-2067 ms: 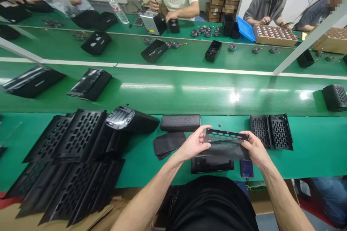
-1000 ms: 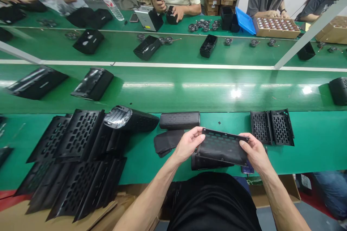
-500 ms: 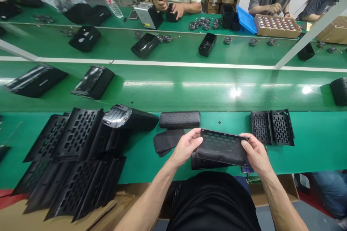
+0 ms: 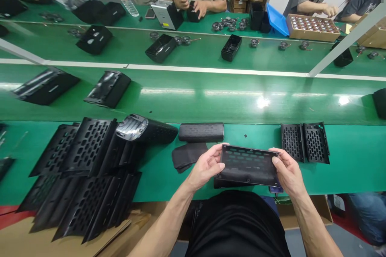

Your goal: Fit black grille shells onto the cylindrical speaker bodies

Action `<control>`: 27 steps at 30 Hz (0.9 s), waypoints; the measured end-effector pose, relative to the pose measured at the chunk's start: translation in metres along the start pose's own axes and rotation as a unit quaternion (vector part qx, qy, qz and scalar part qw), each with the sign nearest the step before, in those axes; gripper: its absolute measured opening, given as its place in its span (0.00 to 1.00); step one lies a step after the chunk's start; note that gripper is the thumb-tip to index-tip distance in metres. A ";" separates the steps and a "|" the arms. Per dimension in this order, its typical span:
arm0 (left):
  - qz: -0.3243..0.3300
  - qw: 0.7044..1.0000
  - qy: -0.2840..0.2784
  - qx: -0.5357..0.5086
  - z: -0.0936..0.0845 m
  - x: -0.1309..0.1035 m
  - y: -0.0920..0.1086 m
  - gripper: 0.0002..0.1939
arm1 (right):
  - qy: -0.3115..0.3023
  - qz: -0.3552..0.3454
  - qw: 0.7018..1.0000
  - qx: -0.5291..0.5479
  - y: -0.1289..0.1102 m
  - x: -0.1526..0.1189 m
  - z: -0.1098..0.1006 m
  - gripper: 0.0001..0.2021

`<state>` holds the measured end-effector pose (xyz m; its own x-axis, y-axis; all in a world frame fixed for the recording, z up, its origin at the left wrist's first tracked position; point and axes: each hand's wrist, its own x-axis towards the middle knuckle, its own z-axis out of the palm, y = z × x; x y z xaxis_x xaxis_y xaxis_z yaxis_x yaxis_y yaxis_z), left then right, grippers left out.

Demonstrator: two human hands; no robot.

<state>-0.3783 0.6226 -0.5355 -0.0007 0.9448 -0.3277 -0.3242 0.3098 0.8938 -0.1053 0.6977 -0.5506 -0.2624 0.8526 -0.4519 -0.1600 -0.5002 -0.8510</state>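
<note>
A black perforated panel (image 4: 249,165) with a dark mesh-like sheet across it is held level between both hands. My left hand (image 4: 208,165) pinches its left end, thumb on top. At the right end, my right hand (image 4: 288,170) grips the edge the same way. Beneath the panel lies another black part (image 4: 224,182), mostly hidden. Dark cloth-like sheets (image 4: 187,156) rest left of my left hand, below a black rounded casing (image 4: 201,132). Two perforated panels (image 4: 304,142) lie to the right, beyond my right hand.
Stacked perforated panels (image 4: 87,148) cover the left of the green table (image 4: 356,148), beside a glossy-ended black casing (image 4: 147,129). Black housings (image 4: 108,88) stand on the green strip beyond. Across it, people work near a blue tray (image 4: 276,20) and a box of small round parts (image 4: 313,27).
The panel has tilted slightly and its right end has shifted a little right with my right hand. My left hand still holds the other end. The whole view has shifted slightly.
</note>
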 end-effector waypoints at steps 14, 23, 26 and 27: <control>-0.009 0.999 -0.030 -0.004 0.000 -0.004 0.003 0.34 | 0.009 0.000 1.000 -0.006 -0.001 -0.002 -0.002 0.23; -0.008 0.999 -0.032 -0.016 -0.001 -0.001 -0.001 0.34 | 0.015 -0.005 1.000 -0.008 0.000 0.001 0.000 0.22; -0.005 1.000 -0.015 -0.021 -0.002 0.002 -0.007 0.35 | 0.019 0.009 1.000 0.010 0.000 0.004 0.002 0.23; -0.004 1.000 -0.006 -0.024 -0.002 0.003 -0.009 0.35 | 0.019 0.014 1.000 0.016 0.000 0.005 0.003 0.24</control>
<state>-0.3770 0.6223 -0.5450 0.0140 0.9436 -0.3308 -0.3687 0.3124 0.8755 -0.1097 0.7012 -0.5523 -0.2304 0.8429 -0.4863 -0.1839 -0.5285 -0.8288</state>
